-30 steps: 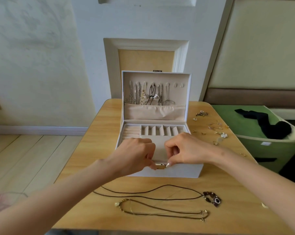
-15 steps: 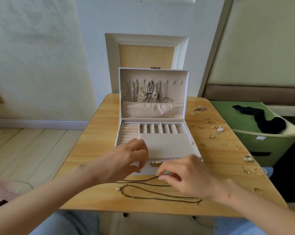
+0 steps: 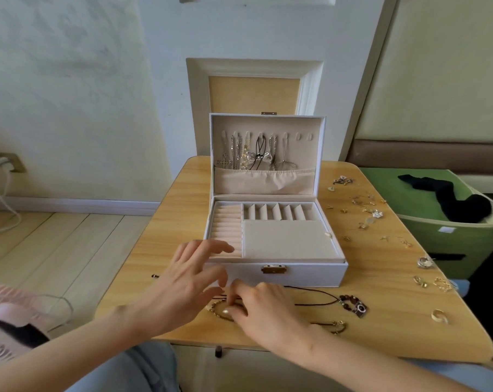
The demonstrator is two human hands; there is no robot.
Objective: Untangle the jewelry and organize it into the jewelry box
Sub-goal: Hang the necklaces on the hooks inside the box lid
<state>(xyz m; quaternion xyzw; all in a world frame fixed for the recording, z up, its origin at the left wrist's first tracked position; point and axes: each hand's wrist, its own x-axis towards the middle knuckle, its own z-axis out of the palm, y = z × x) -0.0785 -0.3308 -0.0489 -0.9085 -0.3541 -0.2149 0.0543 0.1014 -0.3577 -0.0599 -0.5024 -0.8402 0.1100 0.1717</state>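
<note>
Watcher: Both hands have dropped from the box latch to the necklaces at the tabletop's front edge. Now the right hand (image 3: 265, 309) pinches the gold chain (image 3: 215, 313) between its thumb and curled fingers. Just beside it the left hand (image 3: 183, 284) hovers with fingers spread wide, holding nothing.

Asker: What's tangled?

Watcher: That chain seems to cross the dark cord necklace (image 3: 358, 307), which trails toward the front right. I'd pin the cord flat with the left fingertips and lift the chain slowly, following 1 strand and never tugging.

Asker: Where does it go?

Watcher: Just behind, the jewelry box (image 3: 302, 275) stands open. Several hung necklaces (image 3: 256, 157) already fill its lid (image 3: 304, 154), and 2 hooks (image 3: 297, 136) at the right look free. Loose earrings (image 3: 367, 210) scatter toward the tabletop's right edge.
</note>
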